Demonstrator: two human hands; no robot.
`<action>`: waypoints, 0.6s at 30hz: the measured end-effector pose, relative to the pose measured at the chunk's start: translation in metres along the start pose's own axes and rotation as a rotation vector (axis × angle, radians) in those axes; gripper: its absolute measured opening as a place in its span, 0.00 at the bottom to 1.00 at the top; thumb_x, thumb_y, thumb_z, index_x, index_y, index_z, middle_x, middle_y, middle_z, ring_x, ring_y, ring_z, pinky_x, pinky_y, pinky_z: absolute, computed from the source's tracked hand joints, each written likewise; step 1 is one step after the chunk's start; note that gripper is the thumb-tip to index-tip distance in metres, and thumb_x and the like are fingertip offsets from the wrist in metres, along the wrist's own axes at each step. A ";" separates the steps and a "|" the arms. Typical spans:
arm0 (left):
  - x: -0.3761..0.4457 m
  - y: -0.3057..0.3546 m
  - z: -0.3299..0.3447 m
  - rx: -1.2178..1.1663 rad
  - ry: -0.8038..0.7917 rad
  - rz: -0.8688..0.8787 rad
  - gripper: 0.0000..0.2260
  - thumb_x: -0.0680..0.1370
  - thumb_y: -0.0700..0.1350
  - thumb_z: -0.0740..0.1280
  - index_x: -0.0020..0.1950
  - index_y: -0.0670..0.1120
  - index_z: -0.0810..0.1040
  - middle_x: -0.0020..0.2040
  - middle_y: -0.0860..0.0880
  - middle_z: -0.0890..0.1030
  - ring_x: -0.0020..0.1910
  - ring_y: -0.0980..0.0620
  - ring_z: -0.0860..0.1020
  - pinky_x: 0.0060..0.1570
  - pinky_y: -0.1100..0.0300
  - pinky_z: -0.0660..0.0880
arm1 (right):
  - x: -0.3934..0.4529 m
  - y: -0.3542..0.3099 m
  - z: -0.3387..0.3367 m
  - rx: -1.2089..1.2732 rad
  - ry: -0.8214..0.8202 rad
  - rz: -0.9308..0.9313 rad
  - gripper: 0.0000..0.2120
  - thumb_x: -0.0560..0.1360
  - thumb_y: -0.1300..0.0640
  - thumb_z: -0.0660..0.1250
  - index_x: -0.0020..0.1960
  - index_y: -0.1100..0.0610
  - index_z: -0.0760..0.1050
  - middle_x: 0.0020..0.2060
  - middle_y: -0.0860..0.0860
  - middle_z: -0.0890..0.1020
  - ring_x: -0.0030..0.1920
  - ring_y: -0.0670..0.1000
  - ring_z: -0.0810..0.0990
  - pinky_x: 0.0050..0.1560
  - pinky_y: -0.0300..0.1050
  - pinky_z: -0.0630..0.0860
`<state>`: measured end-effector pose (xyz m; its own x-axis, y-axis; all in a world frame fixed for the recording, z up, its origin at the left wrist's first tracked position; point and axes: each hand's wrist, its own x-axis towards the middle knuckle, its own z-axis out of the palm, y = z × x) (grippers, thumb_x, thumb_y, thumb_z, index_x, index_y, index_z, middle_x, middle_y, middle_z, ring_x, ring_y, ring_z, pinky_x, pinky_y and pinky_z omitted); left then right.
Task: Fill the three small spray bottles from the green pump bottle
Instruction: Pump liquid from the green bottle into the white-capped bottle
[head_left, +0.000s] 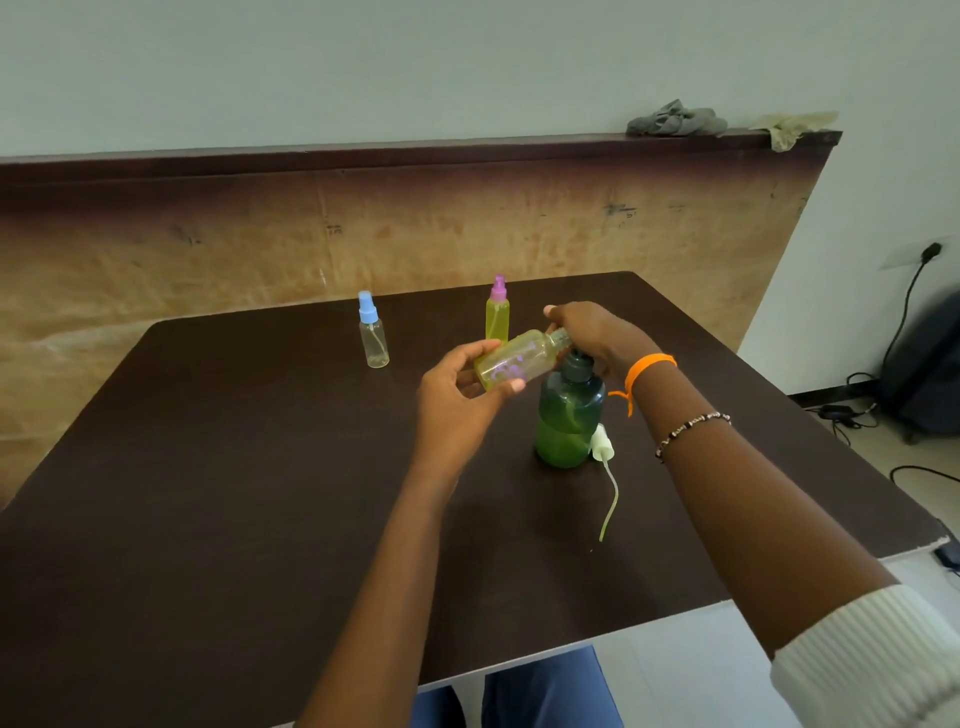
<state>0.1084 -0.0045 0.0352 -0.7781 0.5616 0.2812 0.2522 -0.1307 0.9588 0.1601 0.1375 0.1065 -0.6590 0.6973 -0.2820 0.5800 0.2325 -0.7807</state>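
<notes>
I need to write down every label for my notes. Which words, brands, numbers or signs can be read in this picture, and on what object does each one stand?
No text can be read anywhere.
Purple print on the small yellow-green spray bottle held by the left hand: too blurred to read.
Dark marks on the brown wooden board behind the table: smudged, not readable.
Dark green pump bottle, clear blue-capped spray bottle, yellow pink-capped spray bottle: no label visible.

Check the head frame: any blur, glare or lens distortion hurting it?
Head view: soft throughout, with even, dim light and no harsh glare. Wide-angle bending curves the table edges. The tilted bottle in the left hand is slightly smeared; the right hand hides the green pump bottle's top.
</notes>
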 end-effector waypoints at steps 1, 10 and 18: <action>0.000 0.000 0.001 0.001 -0.003 -0.003 0.19 0.69 0.36 0.74 0.58 0.48 0.78 0.51 0.52 0.82 0.47 0.62 0.80 0.45 0.70 0.75 | -0.001 0.000 0.000 -0.015 0.012 0.002 0.17 0.82 0.49 0.50 0.46 0.59 0.71 0.29 0.54 0.75 0.30 0.49 0.71 0.30 0.42 0.64; -0.001 0.008 -0.003 -0.020 -0.017 0.003 0.19 0.69 0.36 0.74 0.59 0.47 0.78 0.51 0.53 0.82 0.47 0.64 0.80 0.44 0.71 0.75 | -0.010 -0.011 -0.010 -0.105 -0.098 -0.045 0.25 0.81 0.41 0.45 0.38 0.57 0.69 0.33 0.54 0.76 0.35 0.49 0.72 0.34 0.41 0.65; 0.000 0.000 0.003 0.016 -0.001 -0.018 0.18 0.69 0.37 0.74 0.57 0.50 0.78 0.52 0.51 0.83 0.49 0.59 0.80 0.48 0.66 0.75 | 0.008 0.007 0.000 0.042 0.049 -0.086 0.23 0.81 0.46 0.52 0.36 0.59 0.72 0.29 0.54 0.76 0.29 0.49 0.73 0.31 0.40 0.63</action>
<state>0.1102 -0.0018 0.0345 -0.7823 0.5643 0.2636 0.2471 -0.1073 0.9630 0.1591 0.1443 0.0987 -0.6806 0.7086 -0.1861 0.5009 0.2647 -0.8240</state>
